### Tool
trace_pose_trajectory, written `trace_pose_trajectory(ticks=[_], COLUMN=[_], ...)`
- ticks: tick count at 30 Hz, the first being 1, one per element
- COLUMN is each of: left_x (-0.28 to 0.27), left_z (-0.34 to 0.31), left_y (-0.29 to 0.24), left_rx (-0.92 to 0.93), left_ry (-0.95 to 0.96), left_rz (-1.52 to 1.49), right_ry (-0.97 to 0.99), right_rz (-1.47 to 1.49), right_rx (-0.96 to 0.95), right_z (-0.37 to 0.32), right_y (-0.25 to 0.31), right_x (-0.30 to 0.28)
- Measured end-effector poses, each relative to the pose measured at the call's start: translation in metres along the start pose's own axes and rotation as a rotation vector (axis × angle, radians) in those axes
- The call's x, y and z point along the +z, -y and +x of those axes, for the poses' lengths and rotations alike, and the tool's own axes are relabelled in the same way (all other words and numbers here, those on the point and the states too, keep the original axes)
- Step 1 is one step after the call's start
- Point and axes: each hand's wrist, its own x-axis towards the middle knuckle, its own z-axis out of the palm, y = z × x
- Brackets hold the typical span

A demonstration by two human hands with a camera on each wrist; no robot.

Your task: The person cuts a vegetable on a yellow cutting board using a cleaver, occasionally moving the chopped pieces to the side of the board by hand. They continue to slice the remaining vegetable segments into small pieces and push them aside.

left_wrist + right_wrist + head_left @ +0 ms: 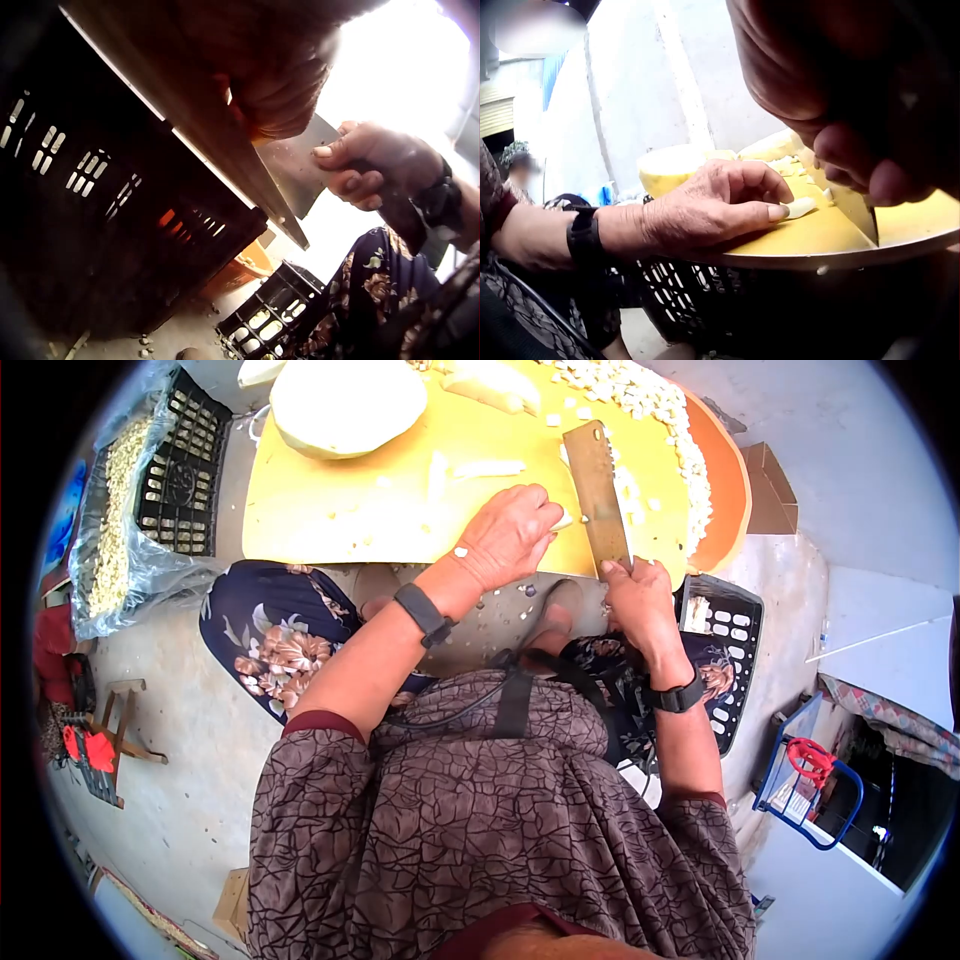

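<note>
A yellow cutting board lies across the front of the person's knees. Near its close edge, the left hand pinches a short pale vegetable strip between thumb and fingers. The right hand grips the handle of a cleaver, whose wide blade stands on the board just right of the strip. Thin pale sticks lie beyond the left hand. A large, rounded pale vegetable piece sits at the board's far left, and a heap of small diced cubes lines its far right.
An orange basin shows past the board's right edge, beside a cardboard box. Left stands a black crate next to a plastic bag of diced bits. Another black crate is by the right knee. Scraps dot the floor.
</note>
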Motion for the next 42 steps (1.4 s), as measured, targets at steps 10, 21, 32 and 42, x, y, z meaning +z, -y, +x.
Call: trace_pose_trajectory(ticks=[10, 21, 32, 42], left_x=[0.006, 0.006, 0.003, -0.002], left_z=[0.003, 0.006, 0.003, -0.003], left_y=[0.004, 0.003, 0.008, 0.011], left_rx=[0.007, -0.01, -0.013, -0.047], left_ry=[0.016, -0.006, 0.049, 0.074], left_rz=[0.042, 0.017, -0.107, -0.034], right_ry=[0.058, 0.133, 0.041, 0.056], right_rz=[-0.029, -0.123, -0.125, -0.007], right_rx=[-0.05, -0.08, -0.083, -0.024], right_z=[-0.042, -0.034, -0.01, -0.038], right_y=[0.026, 0.018, 0.013, 0.025], right_x=[-0.026, -0.009, 0.004, -0.015])
